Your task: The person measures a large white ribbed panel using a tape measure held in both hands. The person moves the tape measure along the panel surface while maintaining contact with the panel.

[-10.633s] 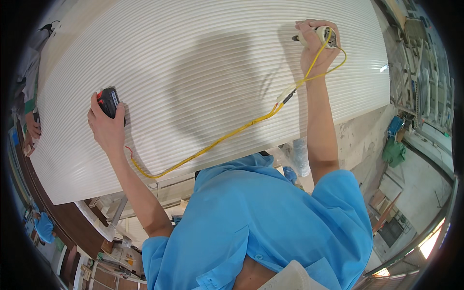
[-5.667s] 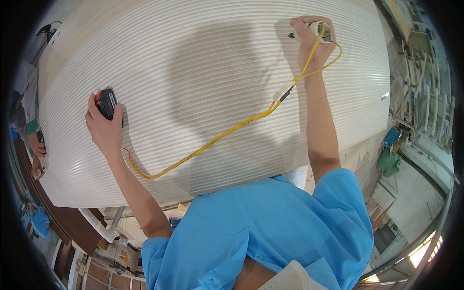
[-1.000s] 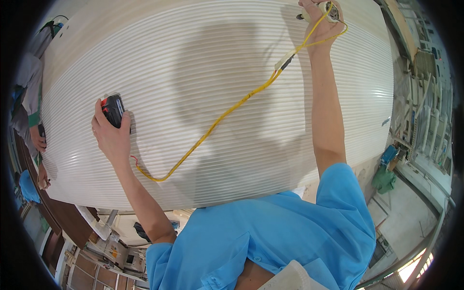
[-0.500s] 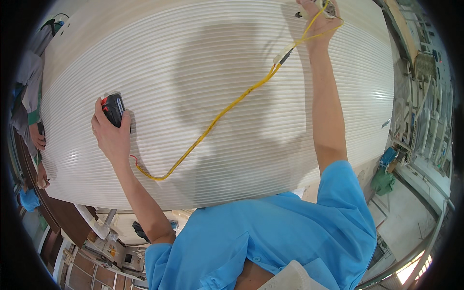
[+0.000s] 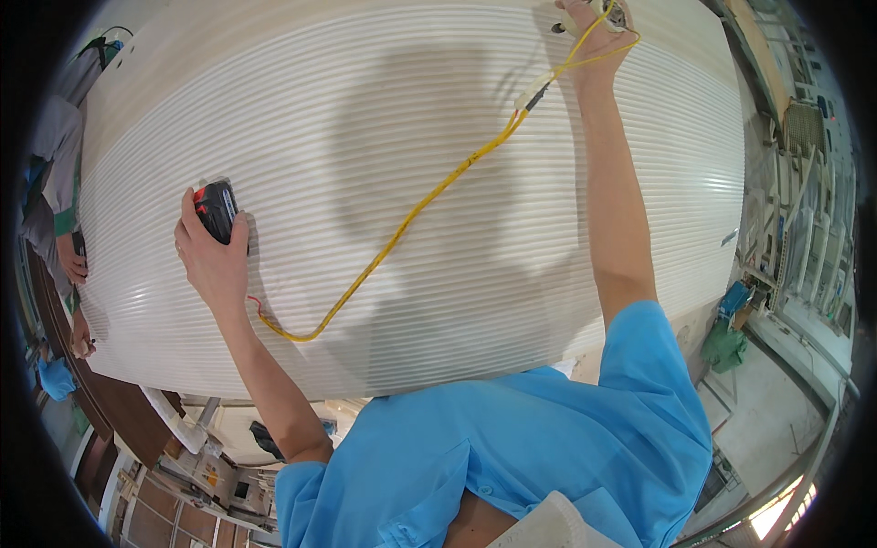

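My left hand [image 5: 212, 269] is closed around a black and red power-tool battery [image 5: 216, 210] on the white ribbed panel [image 5: 301, 119]. At the top right, my right hand [image 5: 596, 41] is closed on a pale roundish piece [image 5: 618, 16] with yellow wires looping past it. The top edge cuts that piece off, and I cannot make out its kind. From there a yellow cable [image 5: 411, 212], with a dark taped joint, runs down across the panel. Its red-tipped loose end [image 5: 256, 301] lies just below my left hand.
At the left edge stand a co-worker's grey sleeve [image 5: 62, 187] and hands [image 5: 71, 263] by the panel's side. Metal racks [image 5: 795, 228] line the right side. A green cloth or bag [image 5: 724, 345] hangs beyond the panel's right edge.
My right hand has shifted slightly left and up, and the upper end of the cable has moved a little with it. My left hand has hardly moved.
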`<state>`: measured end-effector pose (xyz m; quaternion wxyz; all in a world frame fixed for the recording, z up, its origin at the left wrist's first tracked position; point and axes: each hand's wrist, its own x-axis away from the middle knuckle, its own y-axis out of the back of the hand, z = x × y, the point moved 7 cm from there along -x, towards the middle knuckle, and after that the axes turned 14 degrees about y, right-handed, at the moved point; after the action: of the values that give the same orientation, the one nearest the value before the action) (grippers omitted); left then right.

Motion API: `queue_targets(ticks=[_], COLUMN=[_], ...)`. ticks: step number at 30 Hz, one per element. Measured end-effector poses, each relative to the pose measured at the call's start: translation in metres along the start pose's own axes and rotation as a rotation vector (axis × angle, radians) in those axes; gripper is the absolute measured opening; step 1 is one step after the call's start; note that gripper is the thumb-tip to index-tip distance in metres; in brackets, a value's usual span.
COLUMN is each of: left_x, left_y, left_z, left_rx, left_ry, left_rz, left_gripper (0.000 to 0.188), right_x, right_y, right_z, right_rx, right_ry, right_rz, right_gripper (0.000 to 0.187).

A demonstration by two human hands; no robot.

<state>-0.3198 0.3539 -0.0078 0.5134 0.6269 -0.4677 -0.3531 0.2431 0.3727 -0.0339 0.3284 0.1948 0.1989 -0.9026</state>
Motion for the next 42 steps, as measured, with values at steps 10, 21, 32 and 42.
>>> queue_targets(ticks=[10,21,32,42], left_x=[-0.001,0.000,0.000,0.001], left_y=[0.000,0.001,0.001,0.002], left_z=[0.002,0.000,-0.001,-0.003], left_rx=[0.008,-0.003,-0.019,-0.010], left_ry=[0.017,0.023,0.027,0.038], left_rz=[0.005,0.013,0.008,0.005], left_gripper=[0.083,0.084,0.084,0.084], right_x=[-0.013,-0.013,-0.011,-0.027], right_y=[-0.001,-0.003,-0.010,-0.008], right_z=[0.002,-0.014,-0.020,-0.015], right_rx=[0.025,-0.098,-0.063,0.134], right_ry=[0.097,-0.009,-0.036,0.105], right_rz=[0.036,-0.010,0.018,0.078], right_gripper=[0.017,0.022,0.022,0.021])
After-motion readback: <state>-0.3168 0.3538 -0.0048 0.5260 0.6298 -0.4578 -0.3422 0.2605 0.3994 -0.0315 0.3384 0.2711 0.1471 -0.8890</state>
